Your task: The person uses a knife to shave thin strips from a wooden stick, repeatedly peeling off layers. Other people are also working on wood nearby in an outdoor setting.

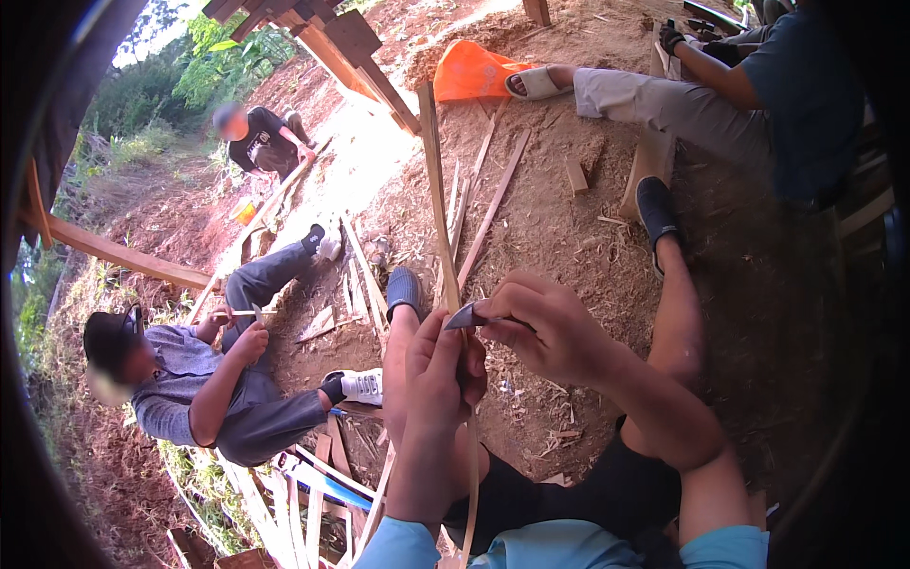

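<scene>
A long, thin wooden strip (438,180) runs from the top middle down past my lap, bending a little. My left hand (443,365) is closed round it at about its middle, the thumb lying along the wood. In my right hand (540,327) is a knife (464,317) with a short, dark pointed blade. The blade lies across the strip just beyond my left thumb and touches or nearly touches it. The knife's handle is mostly hidden in my fingers.
At left a seated person in a hat (194,375) holds a knife and thin stick. Another person (267,142) crouches farther off; a third (806,104) sits at upper right. Loose wood strips (495,209), an orange bag (469,71) and shavings lie on the dirt. Beams (351,62) stand overhead.
</scene>
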Motion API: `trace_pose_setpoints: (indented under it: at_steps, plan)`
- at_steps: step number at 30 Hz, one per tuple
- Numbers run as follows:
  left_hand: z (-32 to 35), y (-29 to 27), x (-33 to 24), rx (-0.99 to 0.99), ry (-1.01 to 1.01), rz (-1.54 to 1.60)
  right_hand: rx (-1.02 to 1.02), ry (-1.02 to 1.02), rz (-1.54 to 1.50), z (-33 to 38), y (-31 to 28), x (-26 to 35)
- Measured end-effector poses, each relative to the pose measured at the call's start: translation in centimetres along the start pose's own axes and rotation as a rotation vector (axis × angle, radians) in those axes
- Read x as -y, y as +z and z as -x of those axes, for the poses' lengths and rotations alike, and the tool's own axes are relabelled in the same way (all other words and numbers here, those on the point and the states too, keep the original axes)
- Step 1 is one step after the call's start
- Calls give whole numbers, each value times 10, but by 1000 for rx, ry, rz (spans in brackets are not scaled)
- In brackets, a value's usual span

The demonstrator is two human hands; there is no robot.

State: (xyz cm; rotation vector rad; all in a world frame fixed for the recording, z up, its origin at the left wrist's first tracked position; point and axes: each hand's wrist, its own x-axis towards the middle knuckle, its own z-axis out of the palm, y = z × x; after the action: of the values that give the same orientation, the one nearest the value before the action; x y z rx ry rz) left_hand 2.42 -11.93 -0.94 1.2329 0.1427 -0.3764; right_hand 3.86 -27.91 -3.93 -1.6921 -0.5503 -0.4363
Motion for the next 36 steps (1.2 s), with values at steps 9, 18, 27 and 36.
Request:
trace_pose_setpoints:
  at_steps: [9,18,27,36]
  plan:
    - [-2,8,7,35,-2,-31,-109,35,82,2,-4,0]
    - [-2,0,0,-9,43,25,12,-1,28,3,-7,8]
    - [-2,2,7,21,64,10,14,49,36,7,-7,7]
    - [0,1,6,145,62,4,-60,40,69,5,-5,6]
